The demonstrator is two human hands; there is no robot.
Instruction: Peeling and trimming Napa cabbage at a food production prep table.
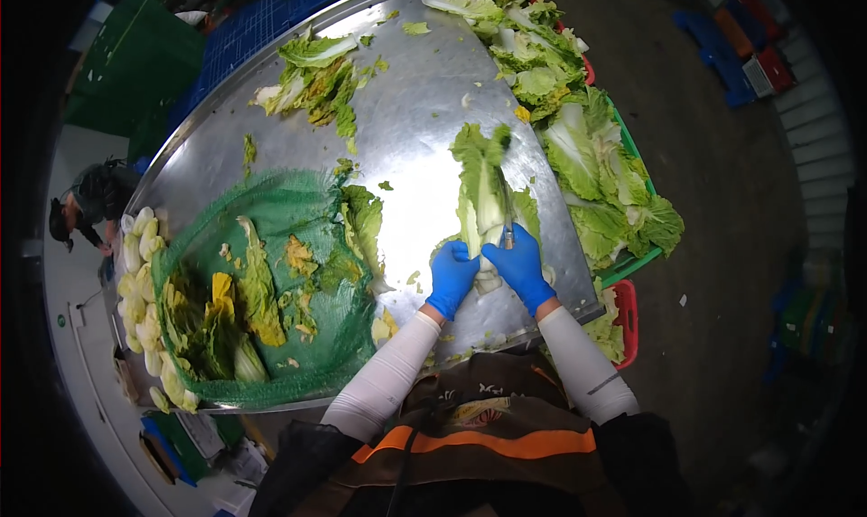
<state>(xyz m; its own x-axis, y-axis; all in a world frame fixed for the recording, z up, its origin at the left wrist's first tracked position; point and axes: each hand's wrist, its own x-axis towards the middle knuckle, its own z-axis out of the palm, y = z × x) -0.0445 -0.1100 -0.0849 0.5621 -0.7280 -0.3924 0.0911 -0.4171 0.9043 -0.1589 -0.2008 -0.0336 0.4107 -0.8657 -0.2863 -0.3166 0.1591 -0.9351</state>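
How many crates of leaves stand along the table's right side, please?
3: a far red crate, a green crate midway, a near red crate; leaves may hide others.

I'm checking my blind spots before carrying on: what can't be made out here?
All in the head view:
Small object at the right hand: mostly hidden by that hand; kind unclear.
Inside of the green crate: covered by leaves.
Lower red crate: partly hidden by leaves and tabletop.
Co-worker's hands: too small to read.

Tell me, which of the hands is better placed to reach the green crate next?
Probably the right hand: it is nearer the green crate, while the left hand sits beyond the cabbage.
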